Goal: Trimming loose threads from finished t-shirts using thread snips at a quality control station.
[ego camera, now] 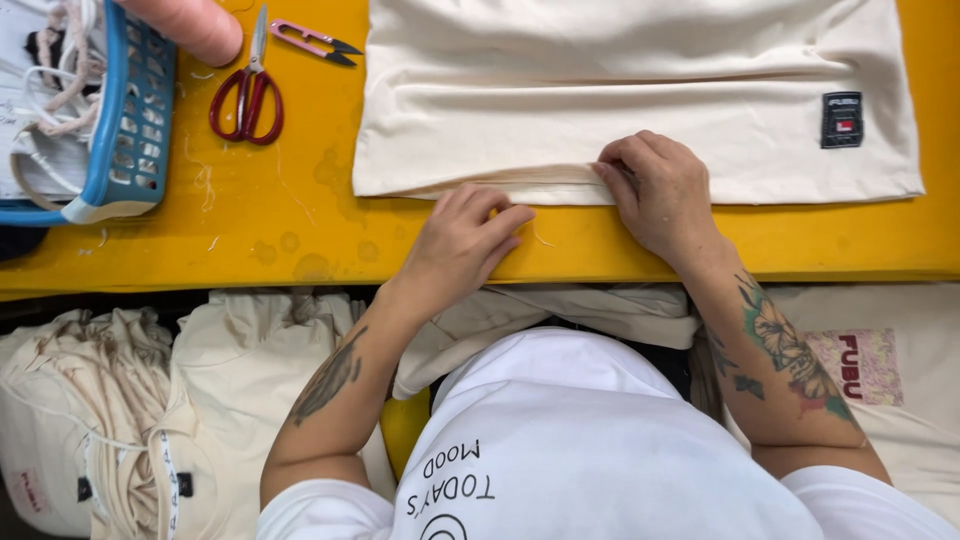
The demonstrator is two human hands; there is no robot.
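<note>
Both hands half-curled, pinching cream garment hem

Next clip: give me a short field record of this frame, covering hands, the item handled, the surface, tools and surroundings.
Left hand: left hand rests at the near hem of the cream garment, fingers curled
Right hand: right hand pinches the same hem
Garment: folded flat, dark label patch near its right edge
Surface: yellow table
Tools: red-handled scissors, pink thread snips, both untouched
Other: blue basket at left; cream garment piles below the table edge
</note>
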